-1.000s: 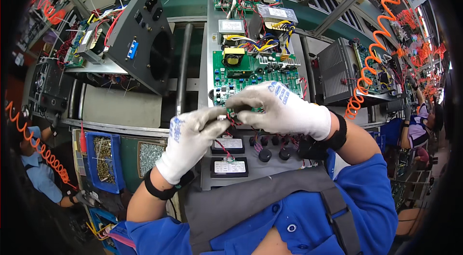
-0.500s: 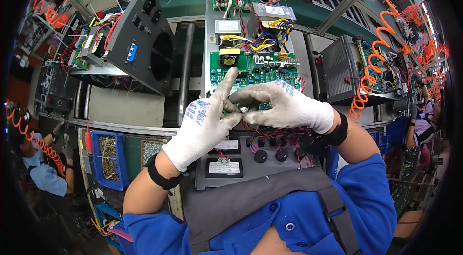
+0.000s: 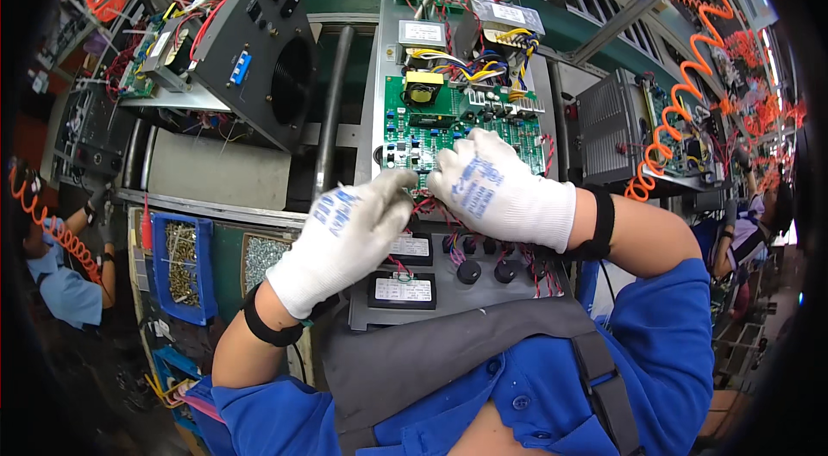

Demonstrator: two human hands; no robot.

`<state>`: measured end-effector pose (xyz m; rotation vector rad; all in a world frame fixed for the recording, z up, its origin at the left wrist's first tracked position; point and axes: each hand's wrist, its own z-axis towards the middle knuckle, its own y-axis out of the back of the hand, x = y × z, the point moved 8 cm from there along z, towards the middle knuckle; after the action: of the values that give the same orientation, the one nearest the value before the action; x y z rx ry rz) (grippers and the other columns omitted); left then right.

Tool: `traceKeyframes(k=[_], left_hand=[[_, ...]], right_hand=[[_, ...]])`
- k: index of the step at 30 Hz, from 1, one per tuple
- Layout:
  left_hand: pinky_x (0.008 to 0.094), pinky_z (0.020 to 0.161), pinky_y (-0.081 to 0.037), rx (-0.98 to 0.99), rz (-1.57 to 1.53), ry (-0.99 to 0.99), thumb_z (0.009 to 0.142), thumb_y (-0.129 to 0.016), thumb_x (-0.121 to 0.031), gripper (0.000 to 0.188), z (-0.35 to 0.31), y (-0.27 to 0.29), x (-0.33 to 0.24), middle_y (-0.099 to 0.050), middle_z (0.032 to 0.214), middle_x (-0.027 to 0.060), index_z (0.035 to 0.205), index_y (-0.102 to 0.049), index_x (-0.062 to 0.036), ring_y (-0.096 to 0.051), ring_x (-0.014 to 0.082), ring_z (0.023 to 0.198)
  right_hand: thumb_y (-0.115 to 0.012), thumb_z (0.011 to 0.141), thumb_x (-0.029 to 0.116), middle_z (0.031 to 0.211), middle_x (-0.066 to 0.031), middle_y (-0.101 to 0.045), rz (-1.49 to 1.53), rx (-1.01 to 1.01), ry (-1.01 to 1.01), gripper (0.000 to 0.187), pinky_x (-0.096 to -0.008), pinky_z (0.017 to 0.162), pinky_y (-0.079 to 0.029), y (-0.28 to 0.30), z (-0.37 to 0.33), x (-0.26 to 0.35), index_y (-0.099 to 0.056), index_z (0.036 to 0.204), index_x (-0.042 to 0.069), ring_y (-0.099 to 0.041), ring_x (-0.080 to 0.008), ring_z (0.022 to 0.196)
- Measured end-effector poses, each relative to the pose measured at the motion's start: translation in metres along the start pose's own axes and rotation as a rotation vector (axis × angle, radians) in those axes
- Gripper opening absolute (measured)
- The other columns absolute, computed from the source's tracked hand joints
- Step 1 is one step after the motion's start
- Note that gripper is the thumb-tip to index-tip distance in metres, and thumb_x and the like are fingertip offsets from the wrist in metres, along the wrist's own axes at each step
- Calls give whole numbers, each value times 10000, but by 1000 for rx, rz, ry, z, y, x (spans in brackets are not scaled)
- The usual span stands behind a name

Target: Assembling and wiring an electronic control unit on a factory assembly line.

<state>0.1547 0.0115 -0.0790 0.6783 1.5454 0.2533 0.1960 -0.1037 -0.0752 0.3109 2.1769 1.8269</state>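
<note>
In front of me a green circuit board (image 3: 405,124) with a yellow-topped transformer (image 3: 423,87) sits on a grey metal chassis (image 3: 366,305). My right hand (image 3: 496,189), in a white glove, has its fingers curled down at the board's near edge; whatever they pinch is hidden beneath them. Close beside it, my gloved left hand (image 3: 354,228) is closed at the board's near left corner, its fingertips likewise hiding any small thing there. Thin red wires (image 3: 429,204) run out below the hands towards black knobs (image 3: 468,272) on the front panel.
To the left stands a black-panelled unit (image 3: 259,59), beyond a metal roller (image 3: 335,103). A blue bin of brass screws (image 3: 183,271) lies left of me, beside a tray of silver screws (image 3: 263,259). A finned grey unit (image 3: 608,128) and coiled orange hose (image 3: 664,124) are right.
My hands have drawn apart slightly. The right fingers have turned down onto the board, while the left index finger, stretched out before, has curled in and the hand has moved nearer me.
</note>
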Motion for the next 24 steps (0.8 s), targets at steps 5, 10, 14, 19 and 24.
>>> traceKeyframes(k=[5,10,14,19,24], left_hand=[[333,772,-545,392,-153,79,1004,-524,-100,356,-13,-33,14,-700,1001,148,1338,-587,3,-673,178,807],[328,739,-547,105,39,-168,1011,-543,-118,386,7,-15,-7,-713,994,109,1387,-576,-37,-664,172,736],[395,750,-555,233,-350,127,991,-577,-177,392,0,-20,8,-721,966,182,1363,-585,-54,-728,297,846],[254,708,-527,139,-179,146,967,-610,-63,282,-16,-15,16,-732,900,75,1227,-693,7,-642,102,752],[351,681,-554,112,288,-44,918,-664,-188,207,2,-28,3,-715,809,154,1029,-730,-25,-734,236,758]], right_hand=[[-759,761,234,744,-28,-645,309,-310,125,204,-400,649,-505,27,-27,10,-654,906,135,-665,-249,661],[-770,787,160,818,-51,-710,368,-319,46,229,-394,676,-520,30,-31,1,-710,995,84,-695,-261,721],[-760,798,132,833,-61,-718,366,-339,131,219,-388,686,-543,34,-25,12,-722,1006,74,-700,-262,729],[-736,854,203,862,-94,-725,685,-421,-138,143,-405,719,-539,31,-31,-39,-742,935,85,-706,-290,810],[-744,837,307,974,-83,-692,481,-40,-22,289,-455,899,-438,-6,-24,-29,-775,1078,152,-663,-301,971]])
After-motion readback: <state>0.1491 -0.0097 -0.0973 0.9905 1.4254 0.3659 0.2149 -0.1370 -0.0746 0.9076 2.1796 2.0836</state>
